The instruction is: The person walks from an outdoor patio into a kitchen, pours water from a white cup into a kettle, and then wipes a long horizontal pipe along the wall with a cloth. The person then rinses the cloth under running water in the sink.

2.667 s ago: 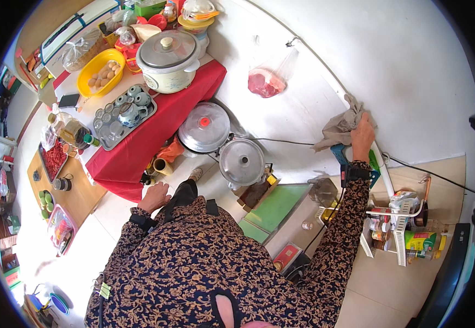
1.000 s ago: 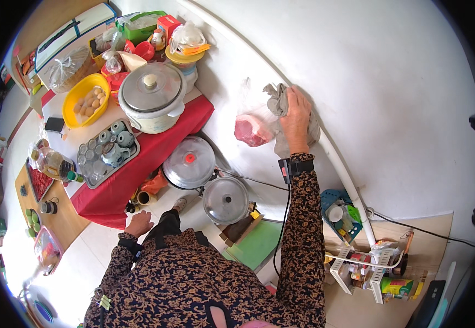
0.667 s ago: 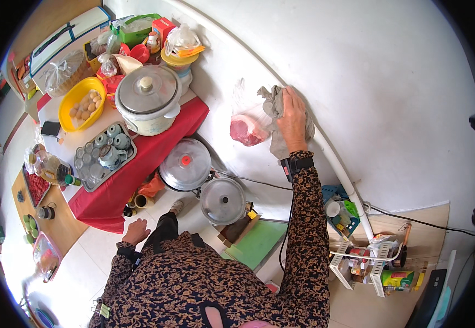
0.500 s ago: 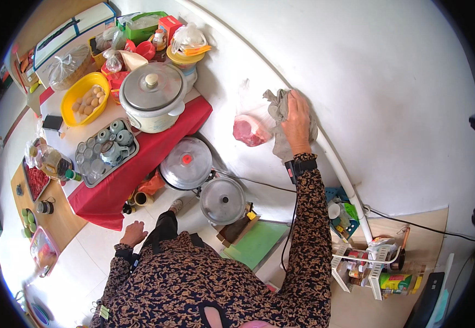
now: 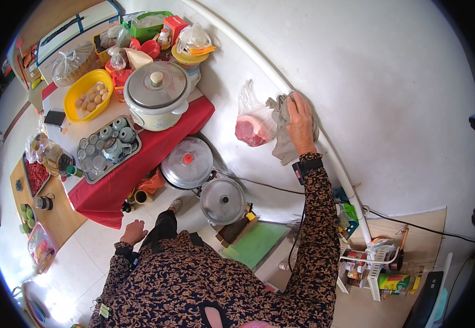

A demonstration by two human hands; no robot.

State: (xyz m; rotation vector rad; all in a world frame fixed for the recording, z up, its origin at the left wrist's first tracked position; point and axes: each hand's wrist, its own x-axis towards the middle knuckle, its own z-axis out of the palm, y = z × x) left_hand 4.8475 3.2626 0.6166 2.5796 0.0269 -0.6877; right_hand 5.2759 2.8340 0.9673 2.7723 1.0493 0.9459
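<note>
Reaching right arm (image 5: 319, 218) with cloth (image 5: 284, 143)

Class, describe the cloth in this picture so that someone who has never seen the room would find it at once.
Start from the white wall and follow the white pipe running slantwise along it. About midway down, the person's right hand holds a crumpled cloth. It is dull grey and opaque, unlike the clear bag of meat just to its left.

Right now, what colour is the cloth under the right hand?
Brownish grey: the cloth shows best in the head view.
</note>
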